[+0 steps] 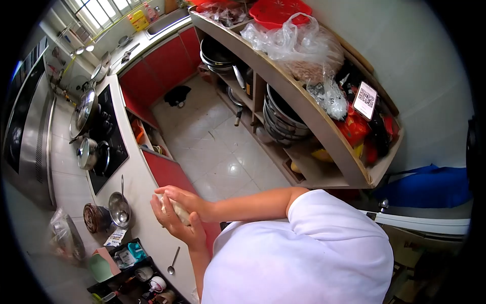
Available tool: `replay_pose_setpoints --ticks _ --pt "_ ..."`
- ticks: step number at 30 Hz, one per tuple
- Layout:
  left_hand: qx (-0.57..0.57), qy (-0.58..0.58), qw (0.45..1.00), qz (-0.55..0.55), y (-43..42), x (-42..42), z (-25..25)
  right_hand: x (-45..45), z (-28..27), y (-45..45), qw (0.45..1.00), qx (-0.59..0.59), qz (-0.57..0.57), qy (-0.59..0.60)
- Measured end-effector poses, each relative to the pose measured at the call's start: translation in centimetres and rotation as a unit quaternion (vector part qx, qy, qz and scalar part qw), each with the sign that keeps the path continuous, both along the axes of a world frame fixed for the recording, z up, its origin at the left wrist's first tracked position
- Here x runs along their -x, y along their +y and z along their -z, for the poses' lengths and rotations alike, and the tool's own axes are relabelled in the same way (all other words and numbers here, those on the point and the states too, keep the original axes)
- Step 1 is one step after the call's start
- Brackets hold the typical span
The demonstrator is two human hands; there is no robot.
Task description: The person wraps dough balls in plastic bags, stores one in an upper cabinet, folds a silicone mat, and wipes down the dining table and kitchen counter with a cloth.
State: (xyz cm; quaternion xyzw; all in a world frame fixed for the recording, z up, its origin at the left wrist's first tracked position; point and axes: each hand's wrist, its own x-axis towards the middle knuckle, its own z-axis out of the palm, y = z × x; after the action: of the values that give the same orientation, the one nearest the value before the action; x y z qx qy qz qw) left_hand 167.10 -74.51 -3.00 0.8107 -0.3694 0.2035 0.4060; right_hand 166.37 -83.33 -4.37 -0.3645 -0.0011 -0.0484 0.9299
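A pale, dough-like lump [178, 211] is cupped between my two hands above the counter's edge. My right hand [191, 201], on the arm reaching in from the right, curves over its upper side. From below, my left hand [174, 223] wraps round the other side, fingers pointing up. Both palms hide part of the lump. On the pale counter [147, 218], a metal bowl [119, 209] with a spoon in it stands left of my hands. A loose spoon [173, 261] lies nearer the bottom of the view.
A black cooktop [107, 137] with pans [88, 153] beside it is at the left. A brown container [96, 218] touches the bowl's area. Black trays [132, 257] hold packets and jars. Across the tiled floor [223, 147], a shelf [324, 126] carries pots, bags and a phone-like QR card.
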Motion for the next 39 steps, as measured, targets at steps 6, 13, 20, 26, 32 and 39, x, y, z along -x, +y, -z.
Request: replay_pose_setpoints --ticks 6,13,20,26,32,39 --pt "0.046 0.041 0.995 -0.076 3.0 0.1 1.6 0.1 0.8 3.5 0.991 0.127 -0.010 0.040" --pt "0.214 0.219 0.950 -0.061 8.8 0.0 4.6 0.5 2.6 8.6 0.956 0.260 -0.062 0.120" --pt "0.514 0.656 0.538 -0.127 14.8 -0.3 9.2 2.5 4.8 9.4 0.919 0.251 -0.231 0.199" --pt "0.494 0.667 0.543 -0.130 20.7 -4.5 14.7 6.0 3.5 6.9 0.900 0.345 -0.209 0.164" --pt "0.247 0.354 0.859 -0.276 23.3 -11.8 17.5 9.3 7.8 6.1 0.923 0.336 -0.086 0.165" --pt "-0.307 -0.022 0.902 -0.302 24.7 -12.4 21.8 12.3 5.6 4.0 0.840 0.516 -0.029 0.166"
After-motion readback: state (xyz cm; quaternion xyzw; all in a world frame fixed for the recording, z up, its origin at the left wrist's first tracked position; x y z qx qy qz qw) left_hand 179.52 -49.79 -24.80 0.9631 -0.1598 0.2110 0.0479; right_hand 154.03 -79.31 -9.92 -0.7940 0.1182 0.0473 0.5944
